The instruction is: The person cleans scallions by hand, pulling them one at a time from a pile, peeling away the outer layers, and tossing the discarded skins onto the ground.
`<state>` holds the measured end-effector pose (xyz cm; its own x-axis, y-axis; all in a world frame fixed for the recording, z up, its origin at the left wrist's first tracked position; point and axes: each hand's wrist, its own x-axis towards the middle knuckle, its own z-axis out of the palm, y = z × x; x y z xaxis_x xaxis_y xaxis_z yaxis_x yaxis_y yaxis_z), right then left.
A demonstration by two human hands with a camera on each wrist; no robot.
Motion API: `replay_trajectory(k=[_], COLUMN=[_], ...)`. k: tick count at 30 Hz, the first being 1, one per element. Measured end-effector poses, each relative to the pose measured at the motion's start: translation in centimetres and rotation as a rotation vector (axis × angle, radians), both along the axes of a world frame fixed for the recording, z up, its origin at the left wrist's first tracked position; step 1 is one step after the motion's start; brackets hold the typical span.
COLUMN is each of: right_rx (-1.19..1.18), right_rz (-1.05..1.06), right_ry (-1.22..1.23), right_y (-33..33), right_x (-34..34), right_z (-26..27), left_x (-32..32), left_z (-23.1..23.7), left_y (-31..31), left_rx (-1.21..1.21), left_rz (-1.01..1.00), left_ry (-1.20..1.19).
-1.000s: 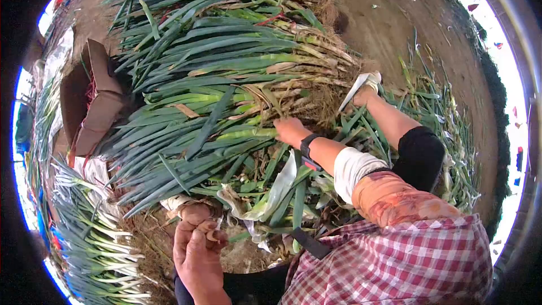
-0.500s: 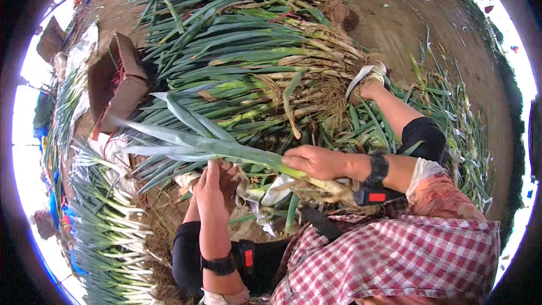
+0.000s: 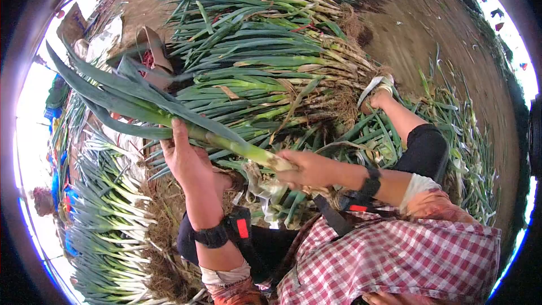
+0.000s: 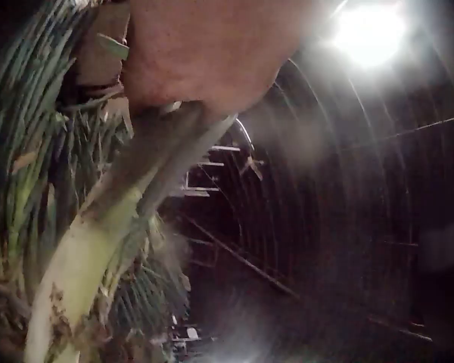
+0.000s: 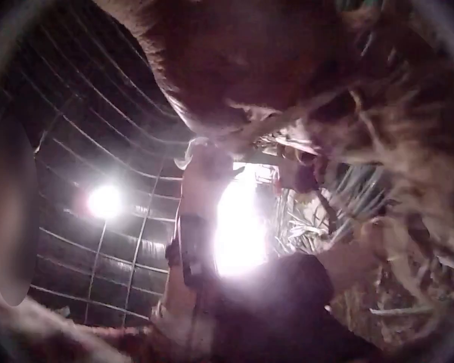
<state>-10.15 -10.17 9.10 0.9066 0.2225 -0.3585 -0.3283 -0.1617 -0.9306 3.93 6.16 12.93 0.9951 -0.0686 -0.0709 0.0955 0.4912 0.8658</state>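
A large green onion (image 3: pixel 226 142) is held up in the head view, its leaves pointing to the upper left and its pale stem to the right. My left hand (image 3: pixel 191 155) grips it where the leaves meet the stem, thumb on top. In the left wrist view that hand (image 4: pixel 204 53) is round the upper stem, with the pale lower stem (image 4: pixel 72 272) slanting down below it. My right hand (image 3: pixel 307 169) has its fingers curled at the root end, which they partly cover. The right wrist view shows the right hand (image 5: pixel 250 60) dark and blurred.
A wide pile of untrimmed green onions (image 3: pixel 265 59) lies ahead, roots to the right. Cleaned green onions (image 3: pixel 110 214) lie in a row at left. Behind the held leaves stands a cardboard box (image 3: pixel 153 45). Stripped leaves (image 3: pixel 451 130) litter the ground by my right foot (image 3: pixel 379 97).
My right hand took a green onion from the pile and brought it toward my body. My left hand came up and now grips it, while the right moved down to the root end.
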Motion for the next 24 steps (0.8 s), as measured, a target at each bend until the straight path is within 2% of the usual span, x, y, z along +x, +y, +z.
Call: replay_trajectory(k=[1,2,3,5,7,8,9,11,13,14,15,16,17,18,19,20,21,23,24], right_rx=[-0.004,-0.089,-0.177,-0.112,-0.044,-0.032,-0.020,-0.027,-0.027,-0.023,-0.022,-0.084,-0.146,-0.138,-0.019,-0.152,-0.282,-0.261,-0.287], right_rz=[0.009,-0.020,-0.048,-0.094,-0.168,-0.201,-0.232,-0.268,-0.430,-0.446,-0.456,-0.440,-0.426,-0.545,-0.556,-0.574,-0.593,-0.542,-0.502], right_ry=[-0.005,0.020,0.045,0.061,0.076,0.107,0.137,0.124,0.259,0.212,0.211,0.176,0.144,0.143,0.233,0.099,-0.025,0.066,0.061], right_y=[-0.4,-0.4,-0.2,-0.3,-0.3,-0.1,0.0,0.0,-0.8,-0.9,-1.6,-2.8,-3.4,-3.6,-4.6,-5.0,-5.1,-5.1,-4.6], right_x=[-1.1,-2.5,-3.7,-4.6,-5.4,-5.6,-5.7,-5.9,-5.2,-5.0,-4.9,-4.6,-4.5,-3.6,-2.8,-1.9,-1.5,-1.8,-2.2], right_z=[-0.3,-0.7,-1.0,-1.2,-1.5,-1.7,-1.9,-2.6,-3.2,-4.6,-5.5,-6.0,-6.4,-6.2,-7.6,-7.8,-8.0,-5.7,-4.9], left_x=[0.7,1.5,1.2,0.4,-0.4,-1.4,-0.8,-1.4,-3.1,-5.0,-5.5,-6.0,-8.3,-11.4,-14.9,-16.2,-15.9,-12.2,-10.5], left_z=[-0.3,-1.6,-3.4,-5.9,-7.8,-6.4,-9.6,-9.2,-11.2,-8.3,-8.4,-10.2,-7.7,-7.0,-8.3,-4.9,-5.4,-7.1,-6.4], left_y=[0.6,1.1,1.3,0.3,-0.2,-1.2,-0.9,-1.8,-3.2,-5.0,-4.9,-4.4,-4.5,-5.4,-5.0,-5.7,-5.4,-4.7,-3.9], left_rx=[0.050,0.147,0.139,0.679,0.831,1.026,1.171,1.331,1.358,1.426,1.310,1.405,1.323,1.497,1.093,0.943,0.908,0.951,1.028], left_rz=[0.051,0.104,0.117,-0.028,-0.309,-0.319,-0.302,-0.340,-0.515,-0.493,-0.531,-0.679,-0.943,-1.316,-1.378,-1.501,-1.441,-1.550,-1.465], left_ry=[0.015,0.071,0.070,0.131,0.170,0.097,-0.094,-0.121,-0.540,-0.282,-0.284,-0.659,-0.657,-1.013,-0.723,-0.359,-0.325,-0.129,-0.036])
